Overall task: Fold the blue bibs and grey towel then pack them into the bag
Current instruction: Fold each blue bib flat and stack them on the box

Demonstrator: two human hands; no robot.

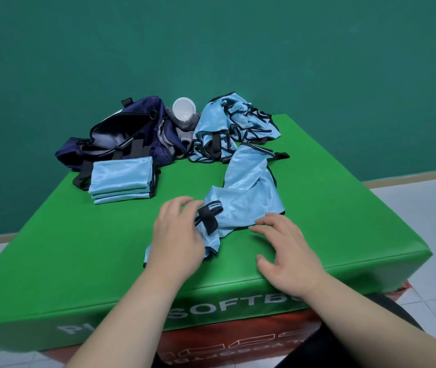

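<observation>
An open navy bag (121, 139) sits at the back left of the green box (331, 208), with a stack of folded bibs (121, 179) just before it. The left hand (177, 235) rests flat, fingers relaxed, on the near end of a loose bib (248, 187). A grey towel (185, 128) lies between the bag and a heap of bibs (238, 126). The right hand (286, 251), fingers spread, touches the loose bib's edge.
</observation>
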